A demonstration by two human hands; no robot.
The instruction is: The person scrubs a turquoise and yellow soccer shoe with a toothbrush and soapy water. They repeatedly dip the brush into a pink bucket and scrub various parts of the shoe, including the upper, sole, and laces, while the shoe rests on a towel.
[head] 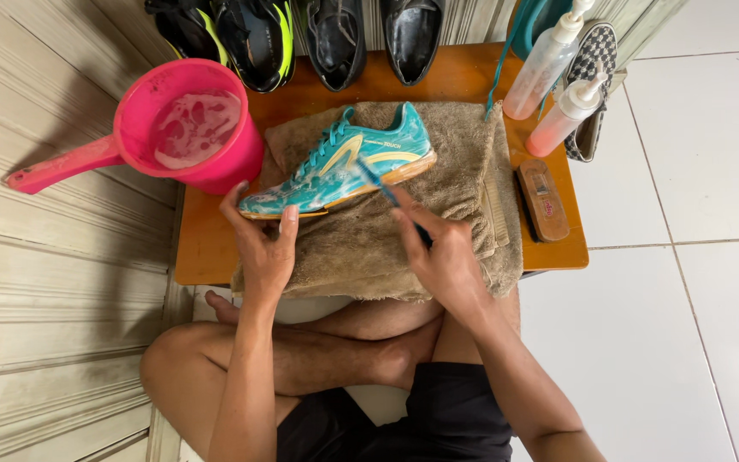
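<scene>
So the teal shoe [339,162] lies on its side on a brown towel [369,239] mid-counter [207,248]. Its long axis runs left-right, toe toward the left edge by the pink scoop [190,128]. Left hand [265,244] pinches the toe from the near side; right hand [442,252], grip closed around a toothbrush [378,184], touches bristles to the midsole.

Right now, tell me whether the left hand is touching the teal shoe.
Touching. The head view shows the left hand pressed on the toe end of the teal shoe, thumb and fingers on its sole edge, as it lies on the brown towel.
</scene>
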